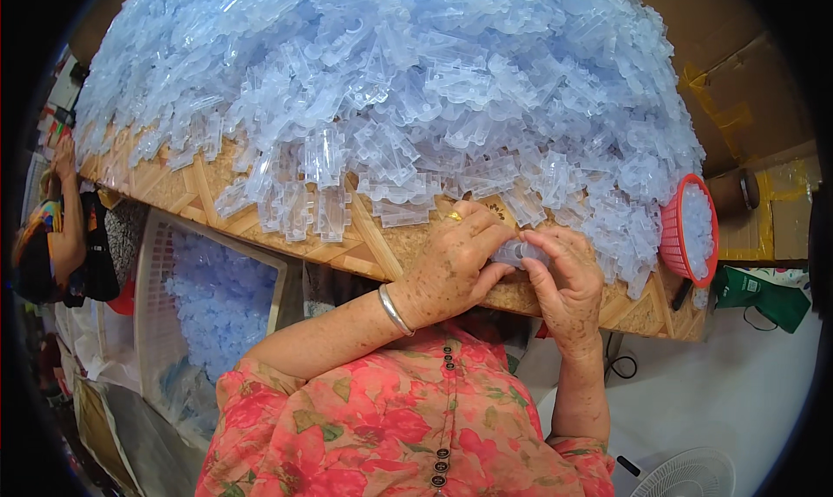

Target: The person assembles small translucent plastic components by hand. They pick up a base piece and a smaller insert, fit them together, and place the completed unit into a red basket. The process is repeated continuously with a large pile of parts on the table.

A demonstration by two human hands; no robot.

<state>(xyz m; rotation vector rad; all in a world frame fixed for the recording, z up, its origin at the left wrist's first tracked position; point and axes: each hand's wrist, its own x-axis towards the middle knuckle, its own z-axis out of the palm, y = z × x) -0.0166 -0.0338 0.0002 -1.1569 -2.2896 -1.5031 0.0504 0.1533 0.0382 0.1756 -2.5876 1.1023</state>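
Note:
Both my hands meet near the front edge of the table, pinching one small clear plastic piece (pixel 519 253) between them. My left hand (pixel 460 252), with a ring and a bracelet at the wrist, grips its left side. From the right, my right hand (pixel 568 280) holds the same piece between thumb and fingers. The fingertips hide part of its shape. Just beyond my hands rises a huge heap of clear, bluish plastic pieces (pixel 416 89), flat and elongated, some lying loose at its near edge on the wood-patterned tabletop (pixel 373 237).
At the table's right end stands a red basket (pixel 668 228) with small translucent pieces. Below the table at left, a white crate (pixel 154 280) holds more bluish pieces. A green bag (pixel 768 297), cardboard boxes (pixel 737 89) and a fan (pixel 694 475) lie right. Another person's arm (pixel 71 228) shows far left.

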